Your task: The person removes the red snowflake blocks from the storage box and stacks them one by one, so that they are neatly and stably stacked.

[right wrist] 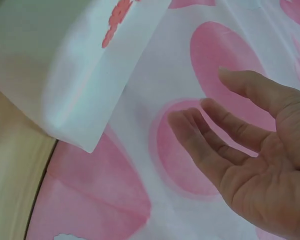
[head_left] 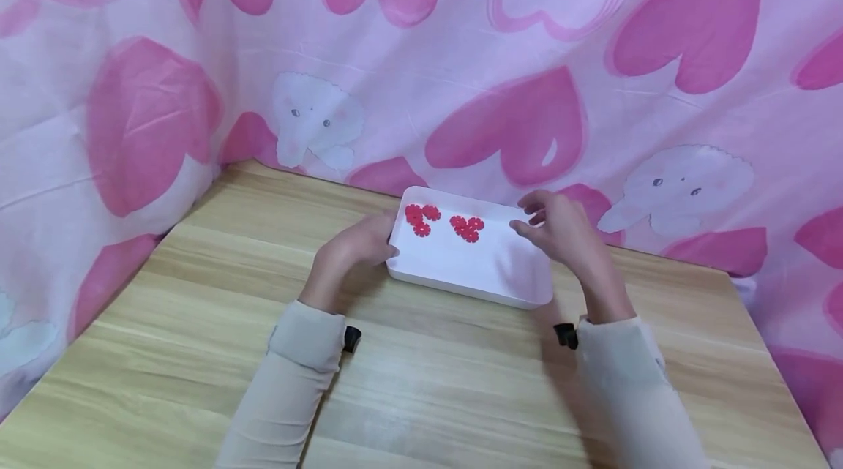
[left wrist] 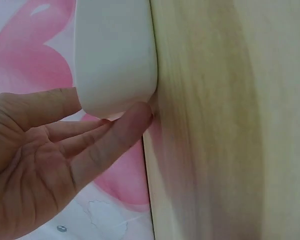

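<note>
- We see the white tray resting on the table, red flower pieces lying in two small clusters at its far end.
- Our left hand presses straight fingers against the tray's left end.
- Our right hand hovers loose just beside its right end, holding nothing.

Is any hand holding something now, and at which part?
The left hand touches the tray at its left end with straight fingers, no grip. The right hand holds nothing.

white tray, red flowers, pink-heart cloth
</note>
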`<state>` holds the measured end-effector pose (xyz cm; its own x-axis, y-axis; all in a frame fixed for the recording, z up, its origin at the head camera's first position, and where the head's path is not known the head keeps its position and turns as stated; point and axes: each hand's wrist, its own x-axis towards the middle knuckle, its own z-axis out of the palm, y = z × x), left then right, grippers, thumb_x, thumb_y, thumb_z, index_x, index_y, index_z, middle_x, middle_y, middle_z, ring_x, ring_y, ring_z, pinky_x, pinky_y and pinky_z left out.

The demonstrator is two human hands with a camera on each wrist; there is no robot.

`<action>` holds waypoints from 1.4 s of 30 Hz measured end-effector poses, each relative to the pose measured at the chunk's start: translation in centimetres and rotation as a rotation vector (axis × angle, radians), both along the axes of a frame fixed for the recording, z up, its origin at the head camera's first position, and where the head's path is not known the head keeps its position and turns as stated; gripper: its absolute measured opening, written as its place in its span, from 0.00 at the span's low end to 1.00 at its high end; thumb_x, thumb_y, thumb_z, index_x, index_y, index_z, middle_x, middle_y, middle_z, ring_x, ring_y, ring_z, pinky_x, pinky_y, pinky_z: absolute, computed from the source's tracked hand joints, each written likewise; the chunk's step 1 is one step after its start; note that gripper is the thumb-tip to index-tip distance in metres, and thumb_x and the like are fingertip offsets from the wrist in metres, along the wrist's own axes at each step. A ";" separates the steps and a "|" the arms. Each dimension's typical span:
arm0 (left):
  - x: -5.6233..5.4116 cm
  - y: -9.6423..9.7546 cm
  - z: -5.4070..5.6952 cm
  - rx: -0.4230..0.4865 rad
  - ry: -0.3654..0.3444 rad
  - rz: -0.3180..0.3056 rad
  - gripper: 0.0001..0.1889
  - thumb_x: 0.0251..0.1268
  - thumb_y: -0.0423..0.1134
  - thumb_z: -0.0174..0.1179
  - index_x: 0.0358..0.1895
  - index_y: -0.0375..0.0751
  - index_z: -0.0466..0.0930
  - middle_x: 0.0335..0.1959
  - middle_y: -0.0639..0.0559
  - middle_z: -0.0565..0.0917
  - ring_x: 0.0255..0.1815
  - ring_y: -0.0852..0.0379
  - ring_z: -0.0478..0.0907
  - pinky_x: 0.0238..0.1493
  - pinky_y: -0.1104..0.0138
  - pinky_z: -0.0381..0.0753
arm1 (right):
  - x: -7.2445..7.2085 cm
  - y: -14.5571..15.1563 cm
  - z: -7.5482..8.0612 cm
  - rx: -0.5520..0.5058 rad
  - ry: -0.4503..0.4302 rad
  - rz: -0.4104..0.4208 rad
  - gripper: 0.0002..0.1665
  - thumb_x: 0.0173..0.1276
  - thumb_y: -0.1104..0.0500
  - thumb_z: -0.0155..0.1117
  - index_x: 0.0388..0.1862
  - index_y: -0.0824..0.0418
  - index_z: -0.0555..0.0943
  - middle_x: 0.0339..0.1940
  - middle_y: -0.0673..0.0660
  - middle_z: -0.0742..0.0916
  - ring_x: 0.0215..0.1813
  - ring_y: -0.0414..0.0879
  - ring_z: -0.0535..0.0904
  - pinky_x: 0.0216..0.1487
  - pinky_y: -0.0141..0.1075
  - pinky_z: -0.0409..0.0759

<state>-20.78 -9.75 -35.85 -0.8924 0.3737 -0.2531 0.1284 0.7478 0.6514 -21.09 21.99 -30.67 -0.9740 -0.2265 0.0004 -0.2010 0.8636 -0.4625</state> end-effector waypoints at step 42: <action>-0.2 0.0 -0.3 -0.020 -0.105 0.034 0.24 0.76 0.29 0.62 0.72 0.34 0.75 0.63 0.40 0.83 0.59 0.45 0.77 0.70 0.52 0.80 | -9.4 -5.7 -4.9 0.186 -0.501 0.082 0.13 0.67 0.60 0.79 0.45 0.65 0.88 0.44 0.60 0.88 0.45 0.51 0.87 0.55 0.38 0.92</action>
<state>-20.95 -9.72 -36.20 -0.8726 0.3380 -0.3526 0.0350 0.7633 0.6451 -30.49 16.34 -35.58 -0.8238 -0.2543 -0.5066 -0.0658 0.9306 -0.3601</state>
